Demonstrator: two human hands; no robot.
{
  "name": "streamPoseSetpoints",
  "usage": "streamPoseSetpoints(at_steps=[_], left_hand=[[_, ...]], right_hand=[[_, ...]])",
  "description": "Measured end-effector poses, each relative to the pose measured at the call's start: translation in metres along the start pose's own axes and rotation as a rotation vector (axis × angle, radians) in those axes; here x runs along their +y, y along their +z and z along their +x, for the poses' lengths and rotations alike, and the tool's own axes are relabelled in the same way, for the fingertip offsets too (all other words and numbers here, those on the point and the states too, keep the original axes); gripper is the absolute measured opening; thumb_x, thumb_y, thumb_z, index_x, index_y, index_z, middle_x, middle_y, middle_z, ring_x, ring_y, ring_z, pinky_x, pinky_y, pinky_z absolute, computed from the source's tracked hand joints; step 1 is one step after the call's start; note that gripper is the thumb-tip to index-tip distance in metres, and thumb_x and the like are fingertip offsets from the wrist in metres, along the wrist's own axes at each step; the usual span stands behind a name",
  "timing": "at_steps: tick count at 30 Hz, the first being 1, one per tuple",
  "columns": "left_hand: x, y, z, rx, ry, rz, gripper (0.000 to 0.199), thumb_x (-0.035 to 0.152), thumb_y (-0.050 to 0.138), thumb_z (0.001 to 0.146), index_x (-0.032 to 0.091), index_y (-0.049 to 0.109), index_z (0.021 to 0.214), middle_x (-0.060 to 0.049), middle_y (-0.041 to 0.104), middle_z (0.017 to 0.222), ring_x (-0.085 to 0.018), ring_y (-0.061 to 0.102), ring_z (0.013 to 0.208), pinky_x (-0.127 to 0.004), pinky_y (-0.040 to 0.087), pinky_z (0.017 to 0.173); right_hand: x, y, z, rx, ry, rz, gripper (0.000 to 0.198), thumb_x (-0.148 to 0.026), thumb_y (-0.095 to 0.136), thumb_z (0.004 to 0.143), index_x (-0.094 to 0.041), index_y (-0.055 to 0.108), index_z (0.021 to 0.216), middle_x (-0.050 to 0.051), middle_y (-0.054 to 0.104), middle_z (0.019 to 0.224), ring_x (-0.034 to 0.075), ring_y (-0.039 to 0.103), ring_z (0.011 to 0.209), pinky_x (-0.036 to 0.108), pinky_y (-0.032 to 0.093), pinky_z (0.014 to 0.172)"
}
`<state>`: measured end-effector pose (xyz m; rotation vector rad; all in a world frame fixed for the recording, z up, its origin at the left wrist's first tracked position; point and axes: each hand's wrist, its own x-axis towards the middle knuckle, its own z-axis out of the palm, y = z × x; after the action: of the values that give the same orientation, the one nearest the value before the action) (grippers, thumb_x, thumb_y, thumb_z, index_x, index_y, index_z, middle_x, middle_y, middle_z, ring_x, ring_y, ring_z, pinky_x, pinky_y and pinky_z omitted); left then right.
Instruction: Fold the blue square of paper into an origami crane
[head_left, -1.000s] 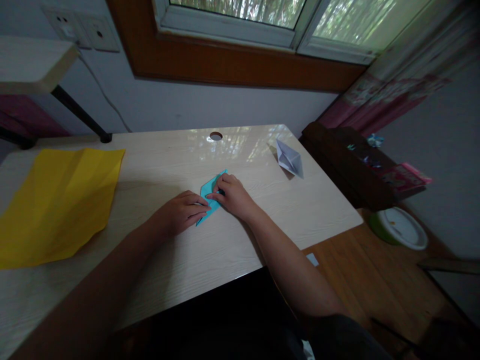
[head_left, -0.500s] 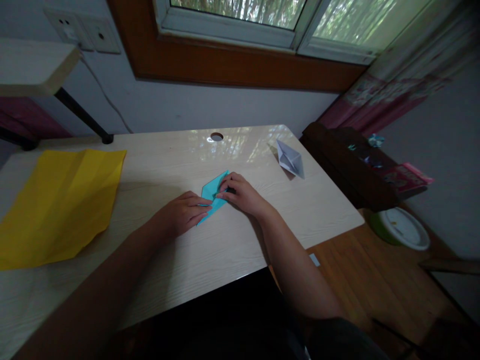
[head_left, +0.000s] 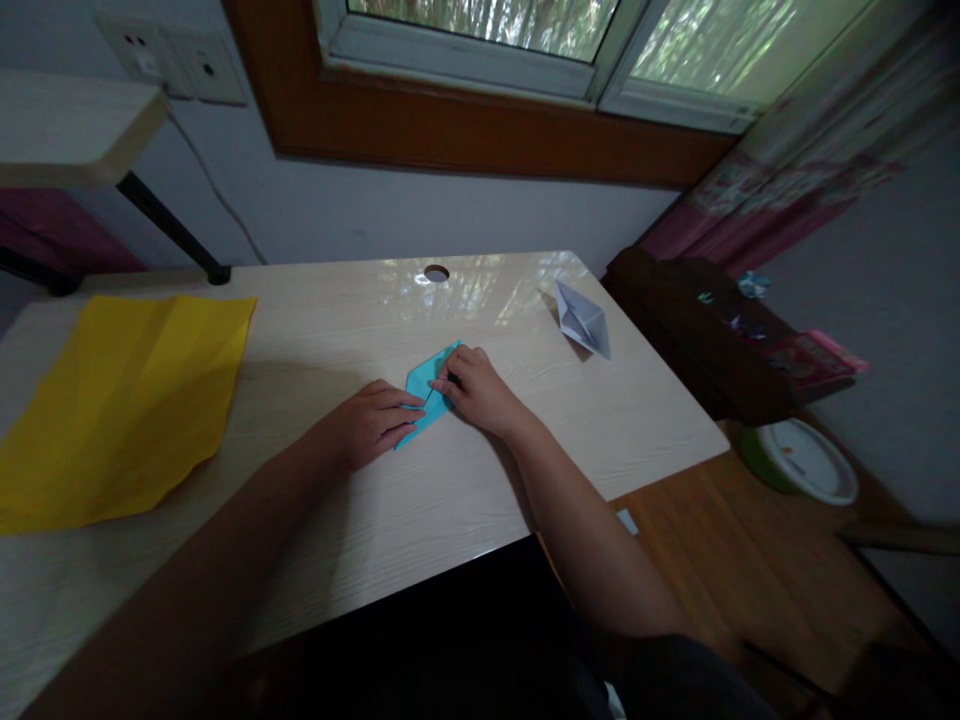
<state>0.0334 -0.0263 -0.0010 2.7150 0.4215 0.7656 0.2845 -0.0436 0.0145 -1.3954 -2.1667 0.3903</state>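
A folded piece of turquoise paper [head_left: 421, 379] lies slantwise on the pale wood-grain desk [head_left: 442, 510], pointed at both ends. My left hand [head_left: 379, 420] rests on its near left part with outstretched fingers pressing it down. The thumb and curled fingers of my right hand [head_left: 478, 388] pinch the paper near its middle right edge, covering that side. Away to the right stands a folded white paper boat [head_left: 583, 322]. On the left a big sheet of yellow paper [head_left: 135, 410] lies flat with soft creases.
A raised shelf [head_left: 75, 125] on black legs stands at the back left, below wall sockets [head_left: 202, 68]. The desk has a round cable hole [head_left: 436, 273] near the wall. Beyond its right edge are a dark wooden cabinet [head_left: 675, 320] and a white-lidded bin [head_left: 806, 460].
My right hand's fingers have shifted slightly and curled more on the turquoise paper. My left hand stays in place, and the view has moved a little.
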Motion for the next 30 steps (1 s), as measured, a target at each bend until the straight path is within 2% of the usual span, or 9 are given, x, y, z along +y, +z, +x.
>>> streamPoseSetpoints(at_steps=[16, 30], left_hand=[[0.0049, -0.0015, 0.0012, 0.006, -0.037, -0.013, 0.027, 0.021, 0.060, 0.098, 0.021, 0.073, 0.122, -0.011, 0.074, 0.120, -0.023, 0.067, 0.103, -0.042, 0.054, 0.095], [0.0082, 0.0007, 0.0019, -0.009, 0.021, 0.052, 0.028, 0.022, 0.055, 0.101, 0.019, 0.072, 0.123, -0.013, 0.072, 0.123, -0.024, 0.065, 0.105, -0.045, 0.053, 0.095]], right_hand=[[-0.0048, -0.0005, 0.0013, 0.014, 0.026, -0.034, 0.008, -0.023, 0.066, 0.093, -0.019, 0.063, 0.087, 0.009, 0.058, 0.098, 0.025, 0.054, 0.096, 0.040, 0.042, 0.090], [0.0018, -0.0009, -0.0021, 0.026, 0.022, -0.034, 0.007, -0.021, 0.066, 0.093, -0.020, 0.060, 0.090, 0.009, 0.055, 0.102, 0.025, 0.051, 0.100, 0.041, 0.042, 0.093]])
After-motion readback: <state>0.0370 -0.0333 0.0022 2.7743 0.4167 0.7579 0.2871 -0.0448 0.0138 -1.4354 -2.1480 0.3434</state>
